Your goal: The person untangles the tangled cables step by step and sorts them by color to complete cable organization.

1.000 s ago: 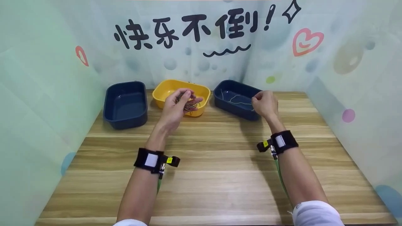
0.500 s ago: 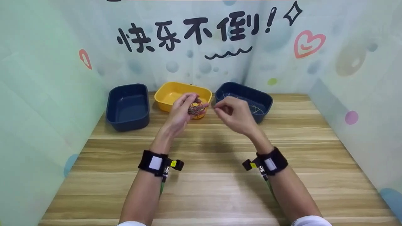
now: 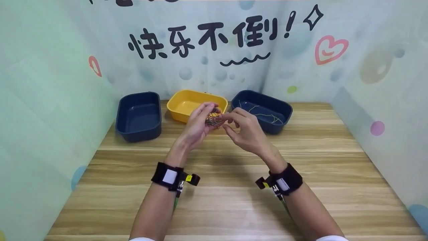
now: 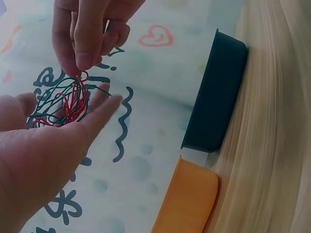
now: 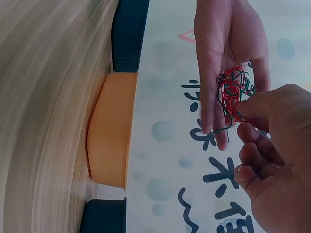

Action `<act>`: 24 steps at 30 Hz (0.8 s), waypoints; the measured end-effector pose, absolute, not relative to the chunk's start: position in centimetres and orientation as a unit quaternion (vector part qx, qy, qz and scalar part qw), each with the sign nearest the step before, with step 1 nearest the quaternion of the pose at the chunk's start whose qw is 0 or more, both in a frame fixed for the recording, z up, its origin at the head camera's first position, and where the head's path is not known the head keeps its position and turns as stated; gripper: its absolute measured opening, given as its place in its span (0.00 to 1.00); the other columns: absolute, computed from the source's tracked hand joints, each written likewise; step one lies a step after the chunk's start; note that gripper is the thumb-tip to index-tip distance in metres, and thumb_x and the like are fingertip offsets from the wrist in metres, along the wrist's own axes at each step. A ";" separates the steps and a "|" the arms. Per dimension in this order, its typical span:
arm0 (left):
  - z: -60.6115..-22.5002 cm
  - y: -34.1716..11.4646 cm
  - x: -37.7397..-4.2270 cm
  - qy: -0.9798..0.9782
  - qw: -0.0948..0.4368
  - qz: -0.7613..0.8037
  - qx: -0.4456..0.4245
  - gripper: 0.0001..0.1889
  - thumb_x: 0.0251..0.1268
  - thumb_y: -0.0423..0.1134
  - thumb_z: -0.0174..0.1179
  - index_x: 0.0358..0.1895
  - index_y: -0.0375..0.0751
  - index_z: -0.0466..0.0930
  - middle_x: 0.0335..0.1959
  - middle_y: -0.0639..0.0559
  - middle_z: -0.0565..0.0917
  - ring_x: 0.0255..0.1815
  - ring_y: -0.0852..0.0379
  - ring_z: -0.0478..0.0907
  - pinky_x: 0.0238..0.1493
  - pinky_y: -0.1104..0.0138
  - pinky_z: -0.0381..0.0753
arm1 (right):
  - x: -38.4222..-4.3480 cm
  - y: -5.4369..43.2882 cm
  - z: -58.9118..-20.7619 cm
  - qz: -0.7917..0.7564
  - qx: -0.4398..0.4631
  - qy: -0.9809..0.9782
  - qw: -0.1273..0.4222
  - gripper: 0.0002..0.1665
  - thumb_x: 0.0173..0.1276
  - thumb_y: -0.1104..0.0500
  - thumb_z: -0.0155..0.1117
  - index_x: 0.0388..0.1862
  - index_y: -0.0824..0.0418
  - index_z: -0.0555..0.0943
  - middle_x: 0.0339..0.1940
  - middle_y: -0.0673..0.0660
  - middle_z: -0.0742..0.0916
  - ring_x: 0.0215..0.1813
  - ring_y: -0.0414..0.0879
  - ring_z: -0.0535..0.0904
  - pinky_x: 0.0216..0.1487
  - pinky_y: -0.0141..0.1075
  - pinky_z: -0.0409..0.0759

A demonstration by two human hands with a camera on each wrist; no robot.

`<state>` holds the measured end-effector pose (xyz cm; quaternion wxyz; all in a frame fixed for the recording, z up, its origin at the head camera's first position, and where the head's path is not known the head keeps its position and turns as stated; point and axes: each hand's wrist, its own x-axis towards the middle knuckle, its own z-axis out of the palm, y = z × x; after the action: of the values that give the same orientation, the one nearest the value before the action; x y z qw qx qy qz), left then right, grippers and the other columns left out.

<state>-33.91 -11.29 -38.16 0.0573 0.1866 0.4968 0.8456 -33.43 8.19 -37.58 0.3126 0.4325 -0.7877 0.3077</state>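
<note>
A tangle of thin red and green strands (image 5: 232,92), like string or fine wire, lies across the palm side of my left hand (image 3: 198,125). In the right wrist view, the left fingers (image 5: 207,97) are nearly straight beneath it. My right hand (image 3: 247,132) meets the tangle from the right. Its thumb and index fingertips pinch a red loop (image 4: 84,74) at the tangle's edge, as seen in the left wrist view. A green end (image 4: 104,92) sticks out past the left fingertips. Both hands are raised above the table, in front of the bins.
A yellow bin (image 3: 177,112) stands behind my hands. A dark blue bin (image 3: 138,132) is at the left, another blue bin (image 3: 286,122) at the right. Several yellow-green strands (image 3: 257,110) lie in the right one. A printed cloth backdrop (image 3: 200,73) rises behind.
My right hand has come left from the right blue bin to the tangle. The strand near its fingers earlier now lies in that bin. My left hand has shifted slightly right with the tangle.
</note>
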 end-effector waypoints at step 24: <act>-38.9 -10.8 -33.9 0.524 0.091 0.819 0.214 0.24 0.66 0.34 0.62 0.63 0.36 0.66 0.56 0.31 0.69 0.54 0.38 0.77 0.58 0.53 0.76 | -33.5 8.7 -37.7 0.398 0.346 -0.801 0.282 0.05 0.63 0.57 0.69 0.29 0.54 0.83 0.25 0.49 0.80 0.25 0.42 0.73 0.24 0.32 0.70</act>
<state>-33.89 -10.77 -38.87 0.0914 0.2141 0.5241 0.8192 -33.54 8.66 -37.71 0.2817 0.3463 -0.8015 0.3980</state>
